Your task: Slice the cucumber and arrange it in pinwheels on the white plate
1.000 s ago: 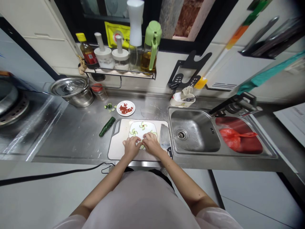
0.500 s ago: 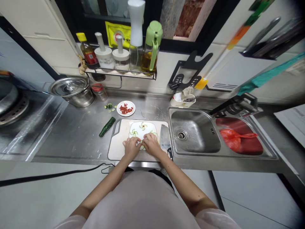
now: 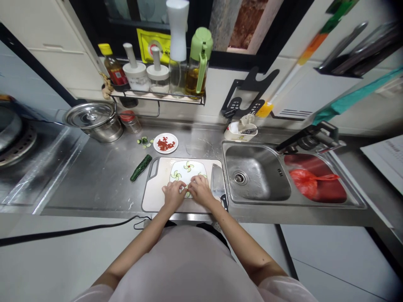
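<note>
A white plate (image 3: 187,166) lies on the pale cutting board (image 3: 153,196), with thin cucumber slices fanned into small pinwheels (image 3: 189,167), at least one with a red bit at its centre. At the plate's near side my left hand (image 3: 174,193) has its thumb and fingers pinched together over a cucumber slice (image 3: 188,194). My right hand (image 3: 200,191) meets it there, fingertips also closed at the same slices, and covers part of the right pinwheel. The fingertips hide most of what they hold. Right of the plate a kitchen knife (image 3: 217,180) rests flat on the board.
A small white dish (image 3: 156,147) of chopped red pieces stands behind the board. A cucumber length (image 3: 140,167) and cucumber scraps (image 3: 144,141) lie to the left. The sink (image 3: 256,178) is at the right, and a lidded pot (image 3: 103,126) stands at the back left.
Both hands stay at the plate's near side, with only slight finger movement. The whole view has shifted a little; nothing else has visibly moved.
</note>
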A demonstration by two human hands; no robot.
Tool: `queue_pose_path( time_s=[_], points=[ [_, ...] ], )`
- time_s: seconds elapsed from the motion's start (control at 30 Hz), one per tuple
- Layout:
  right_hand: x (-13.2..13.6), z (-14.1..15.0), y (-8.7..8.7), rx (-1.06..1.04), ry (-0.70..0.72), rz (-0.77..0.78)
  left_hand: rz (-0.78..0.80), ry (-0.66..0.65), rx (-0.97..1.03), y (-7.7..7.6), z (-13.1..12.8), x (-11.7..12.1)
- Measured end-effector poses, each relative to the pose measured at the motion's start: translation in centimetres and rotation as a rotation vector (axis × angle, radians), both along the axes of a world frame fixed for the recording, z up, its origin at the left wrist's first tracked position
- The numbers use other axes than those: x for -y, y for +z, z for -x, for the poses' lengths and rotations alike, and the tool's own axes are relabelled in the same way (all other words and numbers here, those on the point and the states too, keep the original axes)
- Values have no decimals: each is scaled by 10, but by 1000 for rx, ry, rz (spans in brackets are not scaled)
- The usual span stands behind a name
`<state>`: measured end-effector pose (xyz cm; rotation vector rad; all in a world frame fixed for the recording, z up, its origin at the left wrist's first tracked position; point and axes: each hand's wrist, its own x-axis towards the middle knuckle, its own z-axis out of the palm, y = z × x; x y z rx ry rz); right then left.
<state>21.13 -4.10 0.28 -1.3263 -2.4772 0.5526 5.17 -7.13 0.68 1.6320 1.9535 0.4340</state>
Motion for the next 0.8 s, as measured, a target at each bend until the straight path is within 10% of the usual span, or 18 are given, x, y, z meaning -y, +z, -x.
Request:
queue_pose_path(
  time_s=[0.8],
  points=[
    [0,-3,3,-38,-68,35,-21,21,13,3,1,0]
  ],
)
